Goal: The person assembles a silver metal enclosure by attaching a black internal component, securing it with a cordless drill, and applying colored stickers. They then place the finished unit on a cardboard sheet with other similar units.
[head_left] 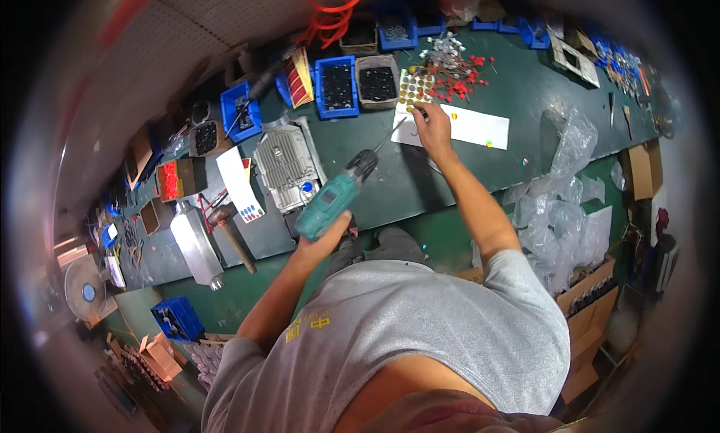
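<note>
My left hand (327,242) is wrapped round the grip of a green cordless drill (330,204). Its long thin bit slants up and to the right, with the tip near my right hand (435,133). The fingers of that right hand are bent together at the lower edge of a sheet of round gold stickers (411,85); whatever they pinch is too small to make out. Beneath this hand lies a white paper strip (480,128) with a few coloured dots. Left of the drill, a finned grey metal housing (285,165) rests on the green bench (375,196).
Blue bins (321,95) of small black parts line the back. Red-tipped pieces (461,80) lie heaped behind the strip. A hammer (236,238) and a silver metal box (196,242) lie at left. Clear plastic wrap (559,215) hangs over the front edge at right.
</note>
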The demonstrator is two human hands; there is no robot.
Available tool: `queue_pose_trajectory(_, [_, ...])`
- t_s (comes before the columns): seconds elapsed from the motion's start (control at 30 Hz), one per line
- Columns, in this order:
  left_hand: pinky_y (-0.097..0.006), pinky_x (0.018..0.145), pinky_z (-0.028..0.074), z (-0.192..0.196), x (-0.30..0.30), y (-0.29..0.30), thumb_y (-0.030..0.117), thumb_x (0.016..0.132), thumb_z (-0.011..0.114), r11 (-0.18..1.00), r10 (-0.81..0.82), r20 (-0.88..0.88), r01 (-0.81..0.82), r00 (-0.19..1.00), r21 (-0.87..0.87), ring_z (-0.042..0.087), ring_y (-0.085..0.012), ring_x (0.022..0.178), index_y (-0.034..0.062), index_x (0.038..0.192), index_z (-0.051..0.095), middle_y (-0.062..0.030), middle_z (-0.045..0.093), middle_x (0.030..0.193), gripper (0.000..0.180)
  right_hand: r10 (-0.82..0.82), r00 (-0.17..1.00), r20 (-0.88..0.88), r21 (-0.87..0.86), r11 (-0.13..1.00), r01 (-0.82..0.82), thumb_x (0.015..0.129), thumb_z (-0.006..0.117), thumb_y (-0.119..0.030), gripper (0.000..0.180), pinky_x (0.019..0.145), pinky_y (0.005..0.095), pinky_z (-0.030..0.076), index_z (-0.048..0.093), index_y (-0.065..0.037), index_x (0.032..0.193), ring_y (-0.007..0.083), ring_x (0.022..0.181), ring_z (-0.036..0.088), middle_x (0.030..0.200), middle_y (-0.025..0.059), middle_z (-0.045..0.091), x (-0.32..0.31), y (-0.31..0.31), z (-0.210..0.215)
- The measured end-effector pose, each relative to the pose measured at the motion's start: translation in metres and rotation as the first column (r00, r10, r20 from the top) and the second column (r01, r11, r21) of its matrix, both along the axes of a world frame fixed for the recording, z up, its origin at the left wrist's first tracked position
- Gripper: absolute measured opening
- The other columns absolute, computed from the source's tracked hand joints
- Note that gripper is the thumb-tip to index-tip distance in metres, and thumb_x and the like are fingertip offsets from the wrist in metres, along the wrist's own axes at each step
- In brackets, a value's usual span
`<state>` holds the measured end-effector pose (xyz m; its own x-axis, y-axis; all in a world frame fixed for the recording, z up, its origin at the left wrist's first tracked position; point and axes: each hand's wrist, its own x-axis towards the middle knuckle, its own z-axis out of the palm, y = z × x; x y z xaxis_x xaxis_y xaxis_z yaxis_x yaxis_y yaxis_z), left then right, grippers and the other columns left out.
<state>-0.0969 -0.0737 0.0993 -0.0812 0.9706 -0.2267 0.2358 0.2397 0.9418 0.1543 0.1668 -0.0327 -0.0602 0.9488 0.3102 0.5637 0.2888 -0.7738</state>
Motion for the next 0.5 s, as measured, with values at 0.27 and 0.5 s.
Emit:
queue_pose_trajectory(0.27, [-0.035,0.079,0.052,0.018,-0.048,-0.089,0.013,0.090,0.072,0.970,0.223,-0.257,-0.240,0.940,-0.035,0.064,-0.0171,0.088,0.0060,0.111,0.069,-0.0049,0.069,0.097,0.022,0.415,0.745,0.523,-0.263,0.909,-0.323,0.084,0.071,-0.017,0.022,0.091,0.0475,0.054,0.073,-0.007,0.103,0.0389,0.101,0.068,0.101,0.0176,0.072,-0.091,0.129,-0.030])
queue_pose_trajectory(0.5, [-0.034,0.069,0.050,0.039,-0.042,-0.127,0.012,0.089,0.070,0.882,0.453,-0.277,-0.471,0.848,-0.002,0.062,-0.0167,0.076,0.0060,0.099,0.069,-0.0046,0.066,0.085,0.012,0.407,0.613,0.678,-0.420,0.898,-0.132,0.091,0.050,-0.007,0.025,0.094,0.0499,0.053,0.070,-0.004,0.107,0.0427,0.109,0.066,0.114,0.0267,0.068,-0.112,0.146,-0.061])
